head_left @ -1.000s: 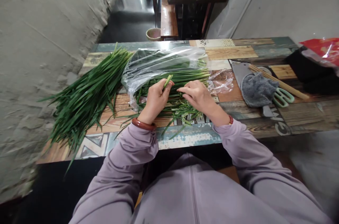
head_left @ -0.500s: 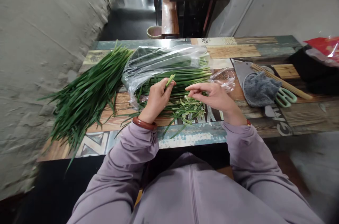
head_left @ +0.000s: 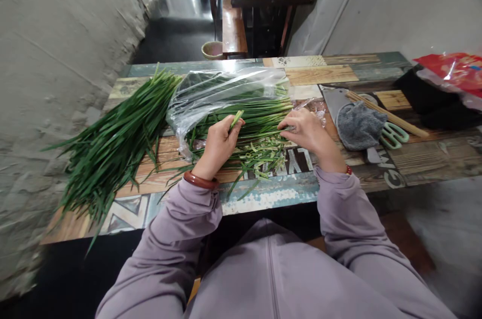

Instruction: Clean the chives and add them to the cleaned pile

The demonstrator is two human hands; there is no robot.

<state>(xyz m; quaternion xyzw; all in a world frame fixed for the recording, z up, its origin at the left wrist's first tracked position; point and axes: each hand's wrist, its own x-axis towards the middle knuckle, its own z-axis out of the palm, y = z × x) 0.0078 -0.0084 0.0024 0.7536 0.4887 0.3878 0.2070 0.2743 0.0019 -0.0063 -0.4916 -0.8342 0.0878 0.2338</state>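
Observation:
My left hand (head_left: 219, 143) is closed round a few short garlic chive stalks (head_left: 236, 119), their pale ends poking up past the thumb. At the pale ends of the bunch of garlic chives (head_left: 259, 115), my right hand (head_left: 306, 130) has its fingers curled in a pinch on a stalk end; the tips are partly hidden. This bunch lies half inside a clear plastic bag (head_left: 229, 89). Below the hands is a heap of trimmed chive scraps (head_left: 263, 155). A large loose pile of garlic chives (head_left: 124, 143) spreads over the table's left end.
On the right of the patterned wooden table (head_left: 271, 196) lie a cleaver-like blade (head_left: 333, 100), a grey cloth (head_left: 359, 125), wooden chopsticks (head_left: 391, 115) and green-handled scissors (head_left: 394, 135). Beyond them is a red package (head_left: 455, 70). A basket (head_left: 213, 50) stands on the floor behind.
My right hand has moved from above the scraps to the stalk ends of the bagged bunch, its fingers now closing there. The left hand keeps its stalks. The view has shifted slightly.

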